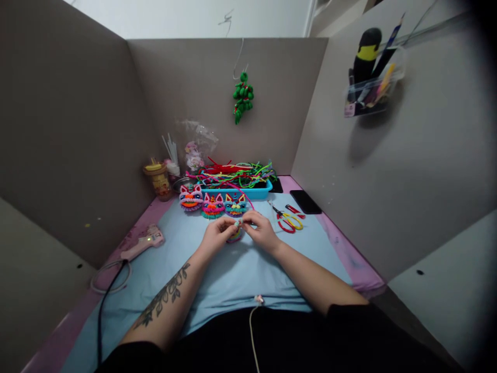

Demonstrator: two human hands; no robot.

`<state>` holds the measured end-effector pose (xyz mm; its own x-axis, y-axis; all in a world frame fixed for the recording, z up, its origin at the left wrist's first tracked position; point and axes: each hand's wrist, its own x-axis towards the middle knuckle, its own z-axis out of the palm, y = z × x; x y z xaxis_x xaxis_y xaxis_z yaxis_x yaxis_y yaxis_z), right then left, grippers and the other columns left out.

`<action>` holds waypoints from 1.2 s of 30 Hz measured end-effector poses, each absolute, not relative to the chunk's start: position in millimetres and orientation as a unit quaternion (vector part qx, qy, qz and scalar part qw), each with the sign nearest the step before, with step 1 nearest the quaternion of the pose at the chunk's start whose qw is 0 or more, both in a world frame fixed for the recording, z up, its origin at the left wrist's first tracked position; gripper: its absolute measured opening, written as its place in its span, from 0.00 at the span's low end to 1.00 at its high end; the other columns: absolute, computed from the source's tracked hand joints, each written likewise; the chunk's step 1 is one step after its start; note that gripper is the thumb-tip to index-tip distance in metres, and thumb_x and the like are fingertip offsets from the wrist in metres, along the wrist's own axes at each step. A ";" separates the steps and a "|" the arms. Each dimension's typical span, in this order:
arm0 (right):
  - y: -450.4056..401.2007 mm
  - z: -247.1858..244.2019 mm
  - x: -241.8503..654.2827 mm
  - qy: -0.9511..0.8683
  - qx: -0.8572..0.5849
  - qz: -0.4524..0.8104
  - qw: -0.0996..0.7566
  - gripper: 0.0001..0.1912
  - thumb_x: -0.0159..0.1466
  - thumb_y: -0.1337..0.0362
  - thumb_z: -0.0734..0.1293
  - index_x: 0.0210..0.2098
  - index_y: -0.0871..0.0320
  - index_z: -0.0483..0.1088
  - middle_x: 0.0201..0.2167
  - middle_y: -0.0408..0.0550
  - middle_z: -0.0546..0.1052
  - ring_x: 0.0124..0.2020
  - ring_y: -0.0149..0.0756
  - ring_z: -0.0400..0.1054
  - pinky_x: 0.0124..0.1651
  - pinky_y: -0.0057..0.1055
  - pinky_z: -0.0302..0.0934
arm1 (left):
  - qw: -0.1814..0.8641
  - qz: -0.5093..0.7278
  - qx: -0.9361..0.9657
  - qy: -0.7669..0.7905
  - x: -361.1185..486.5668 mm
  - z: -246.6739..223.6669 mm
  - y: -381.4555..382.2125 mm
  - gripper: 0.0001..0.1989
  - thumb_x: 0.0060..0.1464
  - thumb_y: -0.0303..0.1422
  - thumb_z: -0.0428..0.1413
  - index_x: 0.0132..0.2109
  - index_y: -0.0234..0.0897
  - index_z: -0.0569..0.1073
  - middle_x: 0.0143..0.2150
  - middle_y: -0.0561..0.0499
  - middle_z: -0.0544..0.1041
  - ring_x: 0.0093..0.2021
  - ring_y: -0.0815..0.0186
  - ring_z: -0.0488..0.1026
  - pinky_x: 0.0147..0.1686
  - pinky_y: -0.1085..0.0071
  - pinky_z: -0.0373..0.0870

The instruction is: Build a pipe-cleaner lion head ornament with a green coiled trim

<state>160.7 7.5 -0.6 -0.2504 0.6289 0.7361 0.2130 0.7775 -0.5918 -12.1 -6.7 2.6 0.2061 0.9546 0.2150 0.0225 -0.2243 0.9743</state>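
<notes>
My left hand (218,232) and my right hand (259,228) meet over the middle of the cloth, thumbs and forefingers pinched. Between the fingertips shows a small pale-green fuzzy piece (237,223), which looks like pipe cleaner; its exact shape is too small to make out. Just below the fingers is a round multicoloured fuzzy piece (235,237), partly hidden by my hands; whether it touches them I cannot tell. Behind them stand three lion-head figures of pipe cleaner: a lilac one (190,198), a pink one (213,205) and a teal one (235,204).
A blue tray (252,194) of pipe cleaners stands behind the figures. To the right lie scissors (289,221), a red cutter (295,211) and a black phone (305,201). A pink glue gun (145,242) with its cord is at left, near a lidded cup (160,182).
</notes>
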 end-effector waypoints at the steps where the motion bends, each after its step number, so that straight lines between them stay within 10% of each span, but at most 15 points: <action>1: 8.0 -1.5 160.7 -0.772 -0.267 0.187 0.545 0.05 0.62 0.64 0.63 0.32 0.57 0.69 0.31 0.48 0.72 0.35 0.34 0.67 0.38 0.33 0.64 | 0.480 0.486 0.612 0.399 -12.0 2.9 -6.8 0.18 0.44 0.43 0.62 0.35 0.32 0.74 0.30 0.48 0.77 0.28 0.68 0.71 0.31 0.71 0.68; 36: 14.1 -7.6 158.8 -0.786 -0.296 0.316 0.441 0.11 0.65 0.57 0.57 0.30 0.56 0.60 0.27 0.42 0.64 0.29 0.32 0.59 0.33 0.28 0.58 | 0.522 0.474 0.615 0.353 -11.2 0.2 -5.6 0.16 0.47 0.41 0.60 0.36 0.35 0.66 0.26 0.55 0.68 0.24 0.73 0.65 0.26 0.75 0.62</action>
